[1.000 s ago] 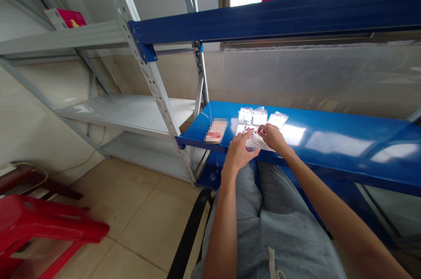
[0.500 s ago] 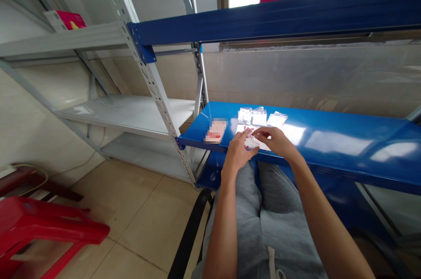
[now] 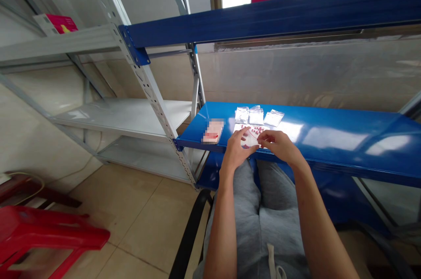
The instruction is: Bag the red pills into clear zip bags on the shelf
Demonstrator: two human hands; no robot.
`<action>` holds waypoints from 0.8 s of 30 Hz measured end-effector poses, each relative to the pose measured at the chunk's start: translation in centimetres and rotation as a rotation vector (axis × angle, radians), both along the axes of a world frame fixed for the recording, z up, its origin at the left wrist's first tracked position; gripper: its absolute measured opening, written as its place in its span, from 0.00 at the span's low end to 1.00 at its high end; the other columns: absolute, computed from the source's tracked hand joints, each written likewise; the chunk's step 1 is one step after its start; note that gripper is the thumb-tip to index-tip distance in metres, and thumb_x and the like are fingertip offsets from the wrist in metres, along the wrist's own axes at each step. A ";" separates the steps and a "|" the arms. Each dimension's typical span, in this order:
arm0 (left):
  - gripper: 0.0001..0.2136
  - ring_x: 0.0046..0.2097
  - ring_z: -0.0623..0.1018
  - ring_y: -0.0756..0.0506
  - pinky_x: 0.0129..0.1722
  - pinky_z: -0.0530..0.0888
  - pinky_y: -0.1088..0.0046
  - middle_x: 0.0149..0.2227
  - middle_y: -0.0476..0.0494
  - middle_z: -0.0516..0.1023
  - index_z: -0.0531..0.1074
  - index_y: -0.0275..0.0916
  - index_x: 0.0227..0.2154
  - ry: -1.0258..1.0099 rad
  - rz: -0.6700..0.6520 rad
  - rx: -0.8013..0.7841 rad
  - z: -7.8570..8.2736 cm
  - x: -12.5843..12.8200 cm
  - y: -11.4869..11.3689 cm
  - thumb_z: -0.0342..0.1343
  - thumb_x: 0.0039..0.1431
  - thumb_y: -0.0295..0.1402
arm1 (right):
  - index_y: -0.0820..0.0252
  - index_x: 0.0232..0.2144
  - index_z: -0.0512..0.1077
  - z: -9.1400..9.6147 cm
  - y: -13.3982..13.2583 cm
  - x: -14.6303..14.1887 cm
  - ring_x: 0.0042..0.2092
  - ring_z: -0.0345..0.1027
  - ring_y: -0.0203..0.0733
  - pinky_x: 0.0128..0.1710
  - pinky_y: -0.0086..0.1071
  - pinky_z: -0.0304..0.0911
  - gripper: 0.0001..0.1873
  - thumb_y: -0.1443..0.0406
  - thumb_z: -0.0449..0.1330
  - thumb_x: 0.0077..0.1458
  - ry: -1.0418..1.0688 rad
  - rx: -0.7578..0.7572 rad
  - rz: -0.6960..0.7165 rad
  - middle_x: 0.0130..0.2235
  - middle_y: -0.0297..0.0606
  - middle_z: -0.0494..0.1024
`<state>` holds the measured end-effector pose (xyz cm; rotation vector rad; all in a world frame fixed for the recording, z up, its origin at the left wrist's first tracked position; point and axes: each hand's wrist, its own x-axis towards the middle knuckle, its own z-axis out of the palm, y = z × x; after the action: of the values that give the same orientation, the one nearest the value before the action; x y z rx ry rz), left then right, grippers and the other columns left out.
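A white sheet or shallow tray (image 3: 237, 127) lies at the front of the blue shelf, with small red beads (image 3: 258, 130) scattered over it. Above it, a thin red string (image 3: 253, 134) runs between my hands. My right hand (image 3: 279, 144) pinches the string with thumb and fingertips. On the left side of the sheet, my left hand (image 3: 236, 151) is spread, thumb and fingers apart, its fingertips close to the string's other end. Whether they touch the string is too small to tell. Behind the sheet lie several small clear plastic bags (image 3: 255, 116).
A blurred pinkish card or packet (image 3: 213, 132) lies on the blue shelf (image 3: 345, 134) to the left. A blue beam (image 3: 250, 26) crosses above. Grey racking (image 3: 144, 79) stands at the left, with a red stool (image 3: 49, 235) on the floor. A black armrest (image 3: 190, 235) is beside my leg.
My right hand has drawn slightly back from the left, uncovering more of the beads and the red string. The left hand stays nearly in place. The view has shifted a little.
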<state>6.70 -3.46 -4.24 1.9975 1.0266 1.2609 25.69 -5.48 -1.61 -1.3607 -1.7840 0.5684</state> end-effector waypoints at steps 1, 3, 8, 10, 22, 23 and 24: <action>0.29 0.46 0.78 0.44 0.49 0.76 0.66 0.48 0.42 0.78 0.70 0.44 0.60 -0.041 -0.010 -0.029 0.1 0.0 -0.1 0.68 0.54 0.35 | 0.57 0.29 0.77 -0.2 0.0 0.2 0.33 0.74 0.43 0.36 0.35 0.67 0.06 0.63 0.60 0.52 0.024 0.013 -0.020 0.32 0.39 0.82; 0.21 0.44 0.79 0.45 0.46 0.76 0.68 0.45 0.43 0.80 0.74 0.42 0.55 -0.128 -0.017 -0.087 0.5 0.1 -0.1 0.64 0.58 0.37 | 0.57 0.33 0.77 -0.4 -0.2 0.6 0.34 0.74 0.44 0.37 0.37 0.68 0.07 0.62 0.61 0.52 0.096 0.042 -0.046 0.32 0.39 0.82; 0.11 0.39 0.79 0.45 0.41 0.74 0.70 0.36 0.43 0.81 0.78 0.38 0.36 -0.241 -0.015 -0.145 0.8 0.5 0.1 0.60 0.61 0.41 | 0.57 0.40 0.75 0.1 -1.2 0.9 0.36 0.74 0.44 0.37 0.37 0.68 0.12 0.59 0.63 0.54 0.218 0.090 -0.045 0.33 0.39 0.80; 0.12 0.37 0.78 0.46 0.39 0.74 0.71 0.34 0.44 0.80 0.77 0.37 0.34 -0.282 -0.046 -0.171 0.7 0.6 0.3 0.61 0.60 0.42 | 0.58 0.41 0.75 0.3 -1.5 0.9 0.37 0.74 0.44 0.35 0.35 0.67 0.14 0.57 0.64 0.54 0.267 0.085 -0.053 0.33 0.39 0.80; 0.13 0.38 0.79 0.46 0.41 0.74 0.71 0.33 0.46 0.79 0.75 0.37 0.33 -0.450 -0.112 -0.297 0.8 1.2 0.1 0.63 0.56 0.44 | 0.61 0.32 0.78 0.2 -1.7 0.6 0.27 0.66 0.38 0.25 0.30 0.58 0.21 0.49 0.67 0.51 0.444 -0.036 -0.041 0.29 0.41 0.80; 0.13 0.38 0.79 0.46 0.41 0.74 0.71 0.32 0.46 0.79 0.75 0.37 0.33 -0.458 -0.109 -0.301 0.8 1.2 0.1 0.64 0.56 0.44 | 0.61 0.32 0.78 0.2 -1.8 0.6 0.27 0.65 0.37 0.25 0.30 0.58 0.20 0.49 0.67 0.51 0.451 -0.025 -0.050 0.28 0.40 0.79; 0.13 0.37 0.79 0.46 0.41 0.75 0.71 0.32 0.46 0.78 0.75 0.37 0.32 -0.467 -0.104 -0.305 0.8 1.3 0.1 0.64 0.55 0.43 | 0.61 0.32 0.78 0.3 -1.9 0.5 0.27 0.64 0.37 0.25 0.31 0.57 0.19 0.50 0.67 0.51 0.455 -0.015 -0.059 0.28 0.39 0.79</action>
<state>8.02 -3.34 -3.44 1.4173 0.8146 1.3371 26.23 -7.34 -1.31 -1.1745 -1.3694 0.7894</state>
